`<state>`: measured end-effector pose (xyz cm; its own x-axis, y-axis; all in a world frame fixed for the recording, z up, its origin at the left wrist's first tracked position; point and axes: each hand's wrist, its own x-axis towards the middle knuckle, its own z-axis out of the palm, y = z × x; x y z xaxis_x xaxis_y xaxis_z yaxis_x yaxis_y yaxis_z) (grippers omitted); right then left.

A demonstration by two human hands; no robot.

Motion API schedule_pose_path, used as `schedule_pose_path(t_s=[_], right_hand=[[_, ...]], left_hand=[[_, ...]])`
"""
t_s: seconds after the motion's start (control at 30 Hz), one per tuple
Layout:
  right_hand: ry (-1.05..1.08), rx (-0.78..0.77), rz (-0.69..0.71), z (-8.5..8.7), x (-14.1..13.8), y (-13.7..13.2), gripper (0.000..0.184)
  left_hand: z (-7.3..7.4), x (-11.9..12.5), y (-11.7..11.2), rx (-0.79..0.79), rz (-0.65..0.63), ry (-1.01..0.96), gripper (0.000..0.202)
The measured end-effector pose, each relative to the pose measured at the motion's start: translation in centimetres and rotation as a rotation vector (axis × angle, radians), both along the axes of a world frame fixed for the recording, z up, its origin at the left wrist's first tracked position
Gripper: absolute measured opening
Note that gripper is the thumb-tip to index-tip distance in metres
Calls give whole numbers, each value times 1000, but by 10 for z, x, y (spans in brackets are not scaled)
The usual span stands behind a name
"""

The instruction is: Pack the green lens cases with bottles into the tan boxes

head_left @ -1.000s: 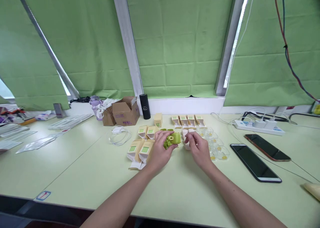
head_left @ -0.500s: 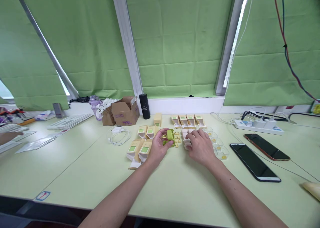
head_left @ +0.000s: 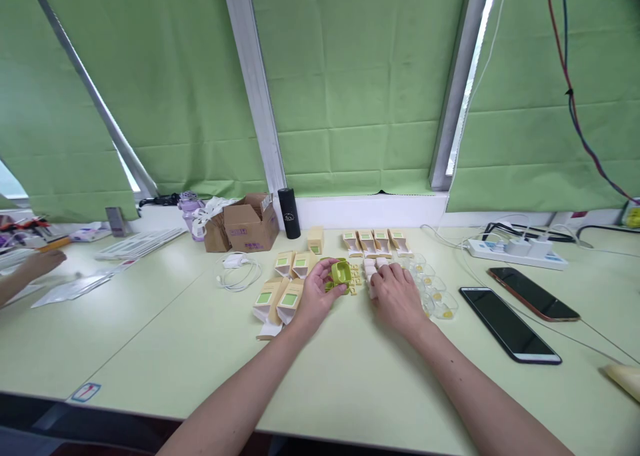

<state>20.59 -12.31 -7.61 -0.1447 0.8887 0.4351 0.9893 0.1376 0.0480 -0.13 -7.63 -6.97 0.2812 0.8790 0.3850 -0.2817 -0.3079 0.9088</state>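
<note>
My left hand (head_left: 319, 287) is closed round a small yellow-green case (head_left: 341, 272), its hollow side tilted up towards me. Just right of it, small yellow clip-like pieces (head_left: 355, 277) lie in rows on the table. My right hand (head_left: 397, 291) reaches down over a cluster of small white blocks (head_left: 370, 264), fingers pinched together on one at the near left side. The fingers partly hide that block. Clear plastic cups (head_left: 440, 296) with yellow bits inside stand to the right of this hand. Near my left hand are small tan boxes (head_left: 267, 297) with green labels and open flaps.
More open tan boxes (head_left: 375, 243) stand in a row behind. A brown carton (head_left: 251, 223), a black bottle (head_left: 289, 213) and a white charger (head_left: 235, 261) are at the back. Two phones (head_left: 510, 325) and a power strip (head_left: 517, 253) lie right. Another person's hand (head_left: 43, 264) is far left.
The green case has turned in my left hand, so its hollow shows. My right hand has shifted slightly left and down, its fingers closing. The other person's hand has moved right.
</note>
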Motion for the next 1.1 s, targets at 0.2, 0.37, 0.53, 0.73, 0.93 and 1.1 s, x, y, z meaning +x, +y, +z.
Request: schedule_pose_path(t_s=[0.2, 0.37, 0.53, 0.73, 0.93, 1.1], right_hand=[[186, 63, 39, 2, 0, -1, 17], [839, 187, 228, 6, -2, 4, 15], [1623, 9, 436, 12, -6, 5, 41], [2066, -172, 576, 12, -13, 5, 43], [2132, -252, 607, 11, -16, 1, 48], [2097, -245, 631, 9, -18, -1, 51]], left_hand=[[1, -1, -2, 18, 24, 28, 57], [1, -1, -1, 46, 69, 53, 58], [-1, -1, 3, 74, 92, 63, 56], [0, -1, 2, 104, 90, 93, 54], [0, -2, 1, 122, 87, 128, 54], [-2, -2, 2, 124, 112, 148, 56]])
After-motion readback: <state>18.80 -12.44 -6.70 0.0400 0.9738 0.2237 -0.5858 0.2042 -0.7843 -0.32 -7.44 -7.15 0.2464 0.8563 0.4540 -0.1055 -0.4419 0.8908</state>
